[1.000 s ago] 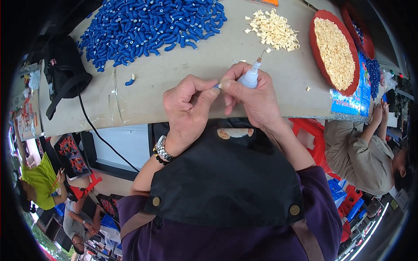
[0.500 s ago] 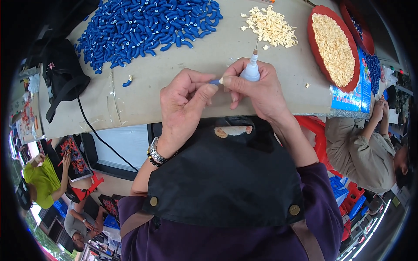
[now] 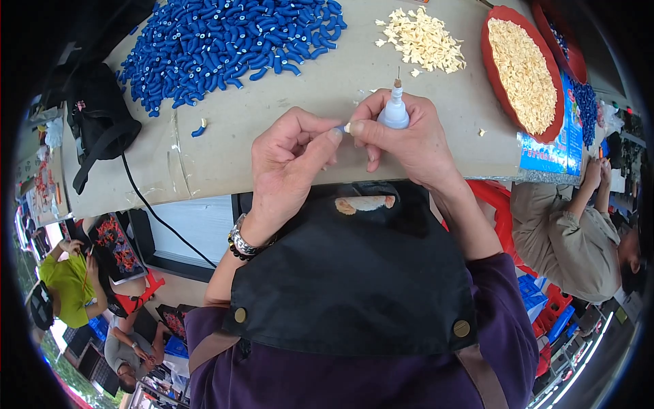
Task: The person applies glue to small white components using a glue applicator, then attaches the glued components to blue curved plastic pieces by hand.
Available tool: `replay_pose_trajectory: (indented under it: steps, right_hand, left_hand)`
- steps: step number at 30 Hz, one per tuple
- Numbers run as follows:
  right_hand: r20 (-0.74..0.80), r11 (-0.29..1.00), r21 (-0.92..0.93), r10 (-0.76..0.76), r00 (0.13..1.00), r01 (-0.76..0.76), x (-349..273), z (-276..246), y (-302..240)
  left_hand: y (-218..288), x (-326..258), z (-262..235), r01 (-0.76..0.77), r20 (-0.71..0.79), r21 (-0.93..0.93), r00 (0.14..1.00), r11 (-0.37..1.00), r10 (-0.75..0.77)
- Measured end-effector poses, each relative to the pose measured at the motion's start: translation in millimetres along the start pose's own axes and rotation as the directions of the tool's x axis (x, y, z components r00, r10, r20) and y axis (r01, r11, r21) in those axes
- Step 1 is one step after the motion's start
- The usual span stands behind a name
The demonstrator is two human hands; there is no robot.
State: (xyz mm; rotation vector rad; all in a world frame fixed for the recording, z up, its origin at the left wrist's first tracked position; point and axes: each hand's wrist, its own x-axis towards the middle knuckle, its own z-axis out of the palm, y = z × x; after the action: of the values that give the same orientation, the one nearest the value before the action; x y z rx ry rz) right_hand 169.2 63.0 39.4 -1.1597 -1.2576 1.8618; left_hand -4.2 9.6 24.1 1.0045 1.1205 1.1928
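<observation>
Over the near part of the table, my left hand pinches a small curved blue piece between thumb and forefinger, mostly hidden by them. My right hand is closed around a white needle-tip squeeze bottle, its thin tip pointing up and away. With the thumb and forefinger of that hand I also pinch a tiny cream hand-shaped piece, against the end of the blue one. One blue piece with a cream end lies to the left of my hands. A single cream piece lies to the right.
A big heap of curved blue pieces covers the far left table. Loose cream pieces lie at far right, beside a red scalloped bowl full of them. A black bag with a cord stands left. Other people sit at both sides.
Both hands stay almost in place, still pinching the pieces together; less of the blue piece shows between my fingers. The bottle has shifted very slightly. At left, a co-worker's arms have moved.
</observation>
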Motion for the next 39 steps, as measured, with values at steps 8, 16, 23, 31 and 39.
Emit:
replay_pose_trajectory:
  steps: [8, 16, 23, 31, 39]
  right_hand:
    - [0.026, 0.999, -0.029, -0.014, 1.0, 0.014, 0.1, -0.7, -1.2]
    - [0.068, 1.0, 0.008, -0.001, 0.998, 0.001, -0.5, -2.2, 4.5]
    - [0.067, 0.999, 0.048, -0.003, 0.998, 0.0, 1.4, -3.3, 12.9]
    - [0.049, 1.0, 0.013, 0.0, 0.999, -0.001, 1.5, -1.4, 14.2]
    - [0.033, 0.999, -0.042, 0.035, 0.999, -0.034, 0.1, 0.0, 13.5]
  left_hand:
    - [-3.5, 2.0, -5.3, 0.076, 0.061, -0.168, 0.996, 0.983, -0.066]
    - [-9.2, 2.2, -8.2, 0.019, 0.101, -0.087, 0.995, 0.996, -0.01]
    - [-17.9, 5.8, -12.8, 0.049, 0.123, -0.137, 0.992, 0.989, -0.032]
    - [-21.3, 5.8, -13.0, 0.021, 0.124, -0.137, 0.992, 0.99, -0.004]
    - [-22.9, 3.7, -12.1, -0.054, 0.1, -0.033, 0.993, 0.998, 0.057]
